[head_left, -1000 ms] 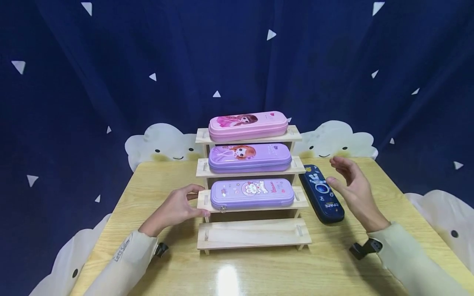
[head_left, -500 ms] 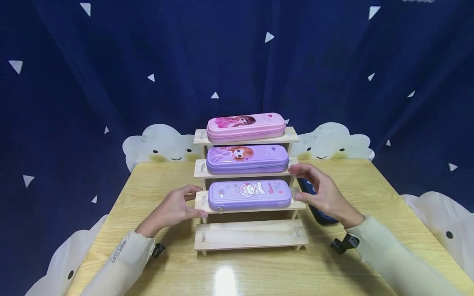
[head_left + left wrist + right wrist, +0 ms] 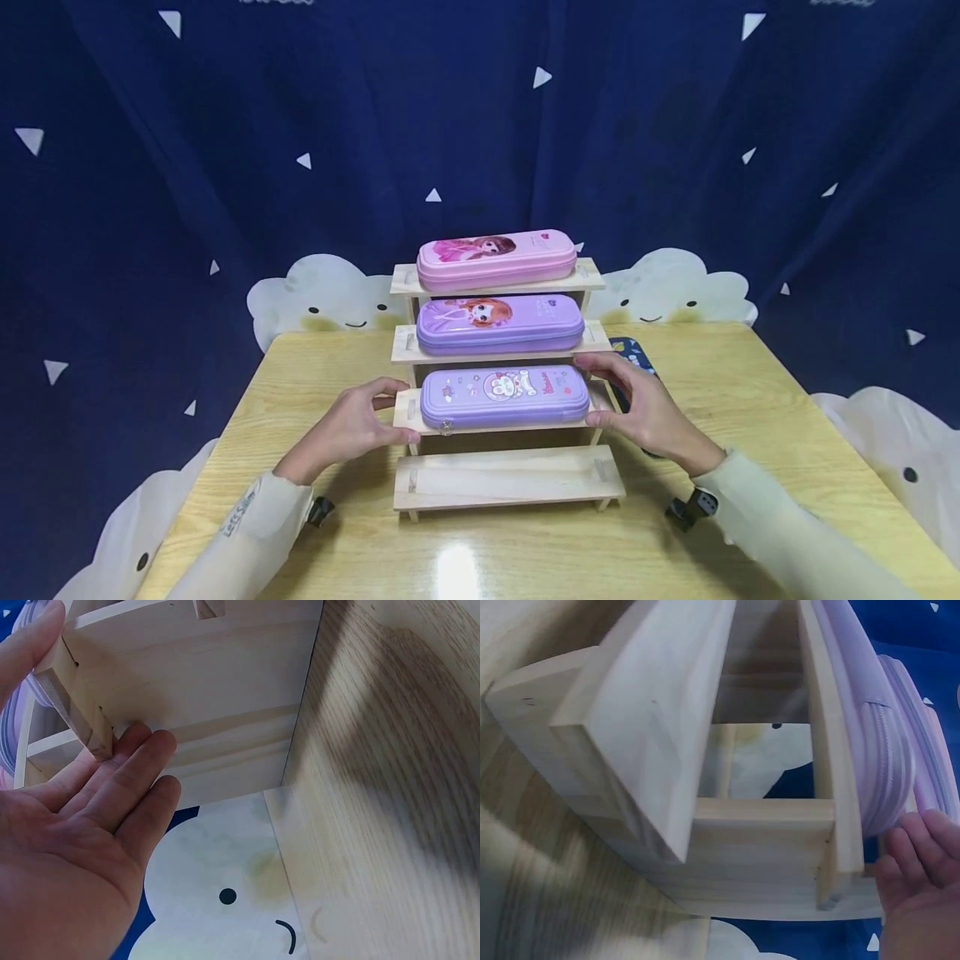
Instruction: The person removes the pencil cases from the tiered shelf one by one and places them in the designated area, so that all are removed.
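Pinching lowest case, perhaps: right fingers

White glare spots the tabletop, while the right wrist view looks dim, perhaps blurred.

Your desk of pale, wood-grained board bears a stepped rack of light, unpainted wood and, right of it, a dark blue, printed pencil case. From its top, your rack's shelves carry long, rounded cases: a glossy pink pencil case, a purple pencil case with a red-haired figure and a lilac pencil case with a white rabbit.
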{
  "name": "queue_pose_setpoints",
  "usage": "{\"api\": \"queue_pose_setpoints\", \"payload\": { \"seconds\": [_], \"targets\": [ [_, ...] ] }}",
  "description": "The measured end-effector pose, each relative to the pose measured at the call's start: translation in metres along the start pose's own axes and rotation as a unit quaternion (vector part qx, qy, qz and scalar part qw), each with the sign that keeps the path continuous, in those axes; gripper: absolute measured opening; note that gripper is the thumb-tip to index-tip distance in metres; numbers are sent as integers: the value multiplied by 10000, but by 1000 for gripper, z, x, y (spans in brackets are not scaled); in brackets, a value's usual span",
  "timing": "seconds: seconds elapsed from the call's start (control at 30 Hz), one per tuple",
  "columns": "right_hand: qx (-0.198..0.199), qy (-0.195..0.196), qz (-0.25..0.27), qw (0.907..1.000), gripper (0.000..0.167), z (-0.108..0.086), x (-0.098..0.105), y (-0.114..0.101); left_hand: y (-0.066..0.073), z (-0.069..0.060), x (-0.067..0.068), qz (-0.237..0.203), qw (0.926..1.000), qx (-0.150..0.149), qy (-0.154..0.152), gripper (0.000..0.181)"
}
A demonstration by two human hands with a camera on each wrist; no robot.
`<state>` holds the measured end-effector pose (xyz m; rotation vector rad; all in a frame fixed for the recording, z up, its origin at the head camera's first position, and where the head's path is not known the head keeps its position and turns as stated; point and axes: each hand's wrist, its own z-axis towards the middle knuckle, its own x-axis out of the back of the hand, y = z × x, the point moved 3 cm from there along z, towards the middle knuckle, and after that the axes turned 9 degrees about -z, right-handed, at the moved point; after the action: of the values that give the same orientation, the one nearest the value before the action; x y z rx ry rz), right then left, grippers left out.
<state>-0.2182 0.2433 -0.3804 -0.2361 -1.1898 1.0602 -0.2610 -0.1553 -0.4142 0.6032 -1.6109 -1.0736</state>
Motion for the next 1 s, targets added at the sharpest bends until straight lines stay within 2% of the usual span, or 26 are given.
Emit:
{"api": "queue_pose_setpoints", "payload": {
  "seconds": [0.2,0.4,0.6,0.73,1.0],
  "targets": [
    [-40,-99,-516,9986,72,2,-6,1,1,1,2,23,10000,13,3,78],
    [-197,-16,-339,9992,68,4,-8,0,1,-1,1,6,10000,-16,42,75],
    [-288,-102,-175,9994,76,0,-15,2,1,-1,1,59,10000,48,9,77],
    [-326,-192,-275,9989,77,3,-17,1,1,-1,1,92,9999,84,28,79],
    [-446,-255,-392,9979,76,7,-20,-4,1,-1,2,82,9999,-81,10,76]
  ]
}}
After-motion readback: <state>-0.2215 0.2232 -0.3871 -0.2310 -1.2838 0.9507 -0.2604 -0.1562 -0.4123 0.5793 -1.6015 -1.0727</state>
